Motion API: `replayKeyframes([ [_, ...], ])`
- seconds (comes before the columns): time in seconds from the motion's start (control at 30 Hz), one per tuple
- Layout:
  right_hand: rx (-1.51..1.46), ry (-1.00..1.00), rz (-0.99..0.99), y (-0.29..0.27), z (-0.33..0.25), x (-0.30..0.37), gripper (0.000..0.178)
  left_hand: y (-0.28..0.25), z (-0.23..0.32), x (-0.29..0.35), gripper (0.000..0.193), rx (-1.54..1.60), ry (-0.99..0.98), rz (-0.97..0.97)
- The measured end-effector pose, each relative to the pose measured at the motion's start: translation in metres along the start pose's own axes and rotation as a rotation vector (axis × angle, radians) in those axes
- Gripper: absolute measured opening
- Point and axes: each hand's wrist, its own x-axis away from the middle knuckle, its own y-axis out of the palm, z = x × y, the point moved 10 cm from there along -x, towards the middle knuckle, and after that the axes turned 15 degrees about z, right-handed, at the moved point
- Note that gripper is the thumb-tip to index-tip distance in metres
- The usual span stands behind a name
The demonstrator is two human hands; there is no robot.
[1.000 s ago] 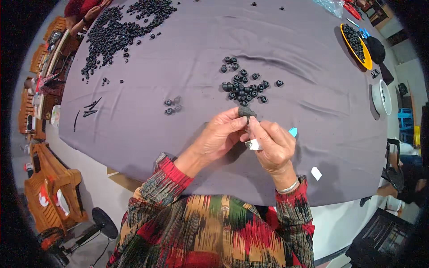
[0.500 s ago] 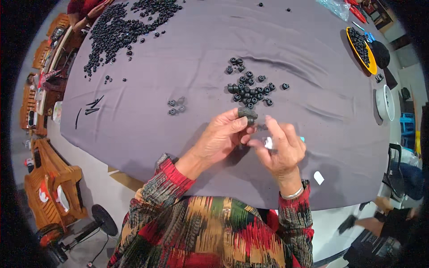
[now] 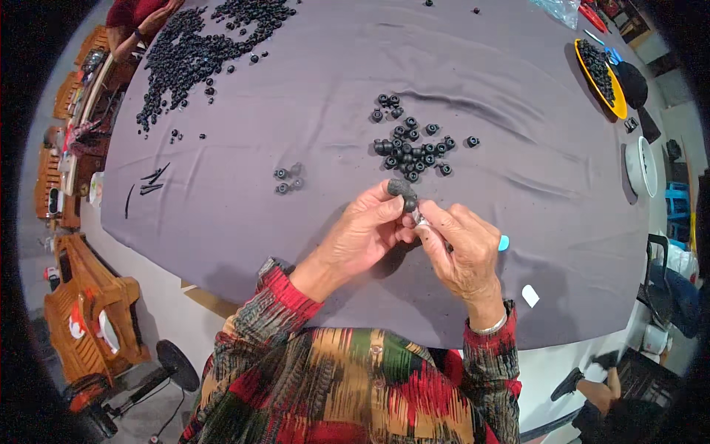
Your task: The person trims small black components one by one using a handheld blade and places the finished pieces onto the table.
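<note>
My left hand (image 3: 361, 231) is closed on a small round black part (image 3: 409, 204), gripped between thumb and index finger. A dark cover (image 3: 399, 188) sits on that index fingertip. Close against it, my right hand (image 3: 467, 248) pinches a small pale, shiny piece (image 3: 420, 217) right at the black part; its exact kind is hidden by the fingers. Just beyond both hands lies a loose cluster of black ring-ended parts (image 3: 411, 154). To the left are a few more, some black (image 3: 281, 174) and some greyish and see-through (image 3: 297, 169).
A grey cloth (image 3: 244, 244) covers the table. Many black parts (image 3: 181, 70) spread at the far left, near another person's arm (image 3: 127, 41). Thin black strips (image 3: 151, 188) lie left. At right are a yellow plate (image 3: 617, 103), a white bowl (image 3: 642, 166) and a white tab (image 3: 529, 296).
My right hand has moved left and its fingertips now meet the black part in my left hand. The people at the lower right and upper left have shifted.
</note>
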Motion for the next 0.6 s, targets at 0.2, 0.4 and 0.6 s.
replayKeyframes([
  [0.2, 0.04, 0.025, -0.024, 0.0, 0.002, 0.0, 0.029, 0.005, -0.004, 0.0, 0.013, 0.048, -0.046, -0.067],
  [0.4, 0.037, 0.026, -0.013, 0.0, 0.001, 0.0, 0.028, 0.004, -0.007, 0.002, 0.012, 0.091, -0.08, -0.092],
  [0.6, 0.083, -0.022, -0.03, 0.0, -0.004, -0.002, 0.03, 0.002, -0.012, 0.001, 0.009, 0.156, -0.128, -0.038],
])
